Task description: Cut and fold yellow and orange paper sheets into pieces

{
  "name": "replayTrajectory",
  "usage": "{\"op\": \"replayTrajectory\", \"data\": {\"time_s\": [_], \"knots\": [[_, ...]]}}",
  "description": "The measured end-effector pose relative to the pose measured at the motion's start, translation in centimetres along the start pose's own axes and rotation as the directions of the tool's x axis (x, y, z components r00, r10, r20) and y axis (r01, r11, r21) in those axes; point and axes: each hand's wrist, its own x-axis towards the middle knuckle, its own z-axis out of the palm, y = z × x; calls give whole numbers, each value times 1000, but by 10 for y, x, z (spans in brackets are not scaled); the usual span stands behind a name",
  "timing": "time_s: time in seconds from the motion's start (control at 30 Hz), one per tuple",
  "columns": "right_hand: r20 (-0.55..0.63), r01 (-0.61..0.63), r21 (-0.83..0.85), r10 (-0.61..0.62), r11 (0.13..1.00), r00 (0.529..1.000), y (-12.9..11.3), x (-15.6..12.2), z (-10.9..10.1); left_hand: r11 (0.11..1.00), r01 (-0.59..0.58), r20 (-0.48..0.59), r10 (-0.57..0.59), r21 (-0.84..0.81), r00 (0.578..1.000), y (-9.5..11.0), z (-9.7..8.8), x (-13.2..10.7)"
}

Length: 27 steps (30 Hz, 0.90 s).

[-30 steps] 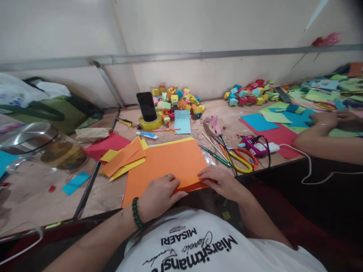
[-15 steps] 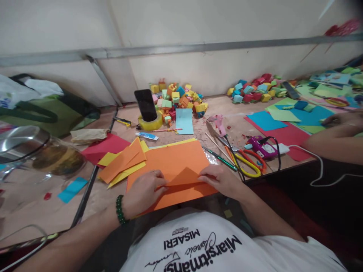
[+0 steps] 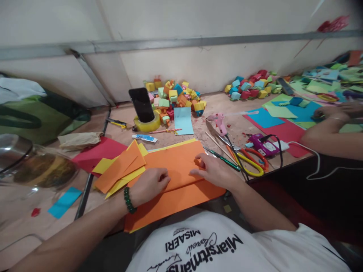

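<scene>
An orange sheet of paper [image 3: 176,204] lies before me near the table edge, a folded orange layer with a crease on top of it. My left hand [image 3: 150,184], a green bead bracelet at its wrist, rests on the folded part with fingers curled in. Over the right side of the same paper is my right hand [image 3: 214,170], thumb and fingers apart, holding nothing. Yellow paper edges show beneath the orange. Left of the stack, orange strips [image 3: 120,168] overlap yellow ones and a red sheet [image 3: 98,151].
Scissors [image 3: 251,162], a pink glue gun [image 3: 219,122] and a purple power adapter [image 3: 262,145] lie to the right. Behind stand a phone [image 3: 142,105] on a tape roll [image 3: 147,124] and folded paper pieces [image 3: 172,96]. A glass jar [image 3: 42,168] is left; another person's arm [image 3: 331,132] is right.
My right hand has let go of the folded paper's edge and opened, moving up and slightly left. My left fingers have curled onto the fold, which now lies flatter.
</scene>
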Motion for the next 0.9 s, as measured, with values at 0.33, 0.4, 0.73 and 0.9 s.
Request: {"op": "replayTrajectory", "data": {"time_s": [0.33,0.4,0.73,0.9], "knots": [[19,25,-90,-23,996,1000,-18,21,-2,996,-46,-78,40,-74,996,-12,14,2],[37,11,-79,-8,997,999,-14,29,3,997,-55,-119,48,-62,992,-12,17,1],[32,213,127,-218,969,975,-10,30,-4,971,-152,-427,218,184,877,-6,-4,-10],[35,491,-86,-490,867,871,-42,7,-23,911,-302,-239,371,281,897,17,-41,-3]]}}
